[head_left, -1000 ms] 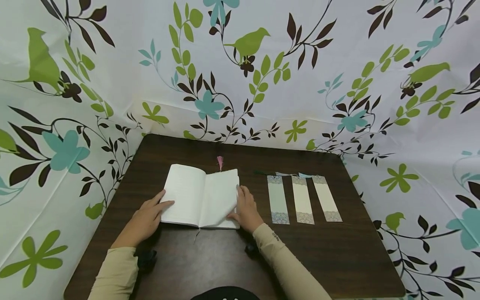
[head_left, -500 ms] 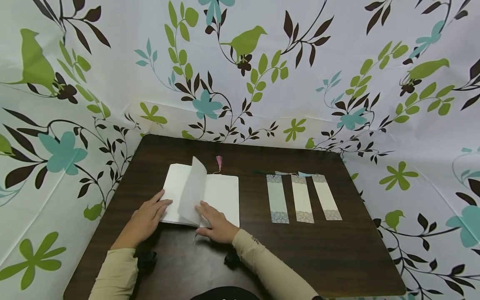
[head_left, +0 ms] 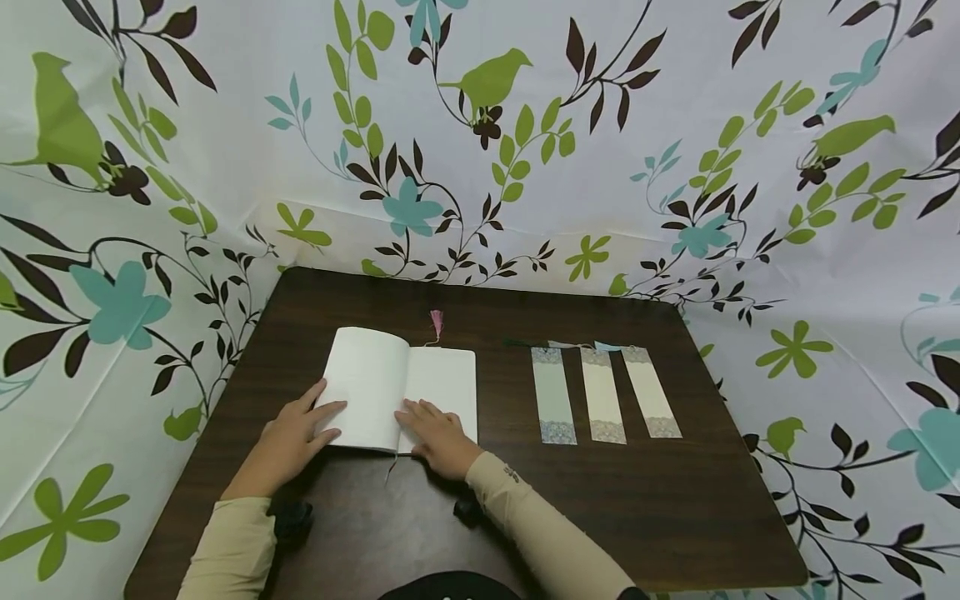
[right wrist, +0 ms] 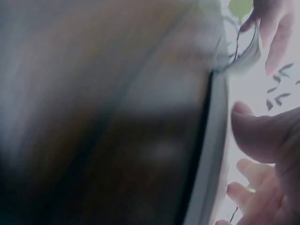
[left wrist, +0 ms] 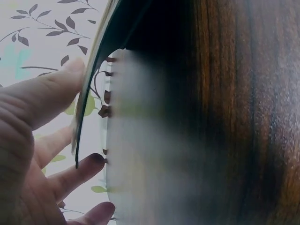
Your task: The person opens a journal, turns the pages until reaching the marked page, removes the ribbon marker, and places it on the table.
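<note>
An open notebook with blank-looking pages lies on the dark wooden table. Along its left edge rests my left hand, with the thumb and one finger extended over the left page. In the left wrist view, the other fingertips reach past the notebook's edge. My right hand lies with its fingers on the lower right page, near the spine. Beyond the top edge, a pink tassel on a cord sticks out. A thin ribbon hangs from the bottom of the spine.
To the right lie three bookmarks in a row: a pale green one, a cream one and another cream one. Their tassels point to the back. A patterned curtain surrounds the table's back and sides.
My right hand has moved from the notebook's right edge to near the spine, turning a page over to the left. The page now lies down. My left hand stays at the left edge.
</note>
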Action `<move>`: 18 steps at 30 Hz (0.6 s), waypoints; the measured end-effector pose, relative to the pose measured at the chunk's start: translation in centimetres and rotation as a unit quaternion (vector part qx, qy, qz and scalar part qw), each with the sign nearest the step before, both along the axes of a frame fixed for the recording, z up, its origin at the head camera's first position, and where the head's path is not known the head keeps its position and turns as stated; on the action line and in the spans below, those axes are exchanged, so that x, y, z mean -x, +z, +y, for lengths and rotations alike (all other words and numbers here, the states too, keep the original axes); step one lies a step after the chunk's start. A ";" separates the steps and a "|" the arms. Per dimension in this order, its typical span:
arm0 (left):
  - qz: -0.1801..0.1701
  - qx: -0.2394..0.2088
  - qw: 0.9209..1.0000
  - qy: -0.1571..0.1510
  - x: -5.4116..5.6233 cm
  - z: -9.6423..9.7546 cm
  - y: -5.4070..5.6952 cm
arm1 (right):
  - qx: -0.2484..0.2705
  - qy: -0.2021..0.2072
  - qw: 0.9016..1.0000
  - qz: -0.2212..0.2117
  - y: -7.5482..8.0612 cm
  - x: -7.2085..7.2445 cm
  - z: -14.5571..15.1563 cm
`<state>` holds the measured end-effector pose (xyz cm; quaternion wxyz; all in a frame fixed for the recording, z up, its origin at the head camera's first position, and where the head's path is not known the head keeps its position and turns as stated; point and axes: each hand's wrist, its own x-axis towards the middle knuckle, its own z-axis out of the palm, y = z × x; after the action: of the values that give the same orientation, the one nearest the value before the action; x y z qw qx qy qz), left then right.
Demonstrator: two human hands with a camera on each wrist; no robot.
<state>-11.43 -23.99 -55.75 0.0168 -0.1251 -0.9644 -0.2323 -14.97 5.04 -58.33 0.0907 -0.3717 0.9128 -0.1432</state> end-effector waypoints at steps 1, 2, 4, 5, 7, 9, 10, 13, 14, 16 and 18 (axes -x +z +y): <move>-0.001 -0.001 1.000 -0.001 0.0 0.0 -0.1 | -0.005 -0.008 1.000 0.002 -0.1 0.2 0.4; -0.003 -0.002 1.000 -0.001 0.0 0.0 -0.1 | -0.010 -0.018 1.000 0.003 -0.2 0.4 0.9; -0.005 -0.007 1.000 -0.004 0.0 0.1 -0.1 | -0.020 -0.036 0.999 0.000 -0.2 0.7 2.0; -0.007 -0.008 1.000 -0.005 0.0 0.1 -0.2 | -0.024 -0.043 0.999 -0.004 -0.2 0.9 2.6; -0.008 -0.008 1.000 -0.007 0.0 0.1 -0.2 | -0.026 -0.059 0.998 -0.018 0.0 1.3 3.8; -0.009 -0.009 1.000 -0.008 0.0 0.1 -0.2 | -0.026 -0.079 0.996 -0.036 0.1 1.6 5.0; -0.011 -0.010 1.000 -0.008 0.0 0.1 -0.2 | -0.024 -0.090 0.995 -0.047 0.2 1.8 5.6; -0.014 -0.011 1.000 -0.006 0.1 0.1 -0.1 | -0.005 -0.120 0.990 -0.077 0.4 2.2 6.8; -0.015 -0.012 1.000 -0.004 0.1 0.0 -0.1 | 0.003 -0.125 0.989 -0.082 0.5 2.3 7.1; -0.020 -0.018 1.000 -0.003 0.0 -0.1 -0.2 | 0.009 -0.129 0.988 -0.083 0.5 2.4 7.3; -0.022 -0.025 0.999 -0.004 0.0 -0.2 -0.2 | 0.012 -0.132 0.989 -0.072 0.4 2.3 7.3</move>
<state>-11.45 -24.17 -55.98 -0.0026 -0.1231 -0.9581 -0.2587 -17.32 12.31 -57.93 0.1320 -0.2379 0.9431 -0.1910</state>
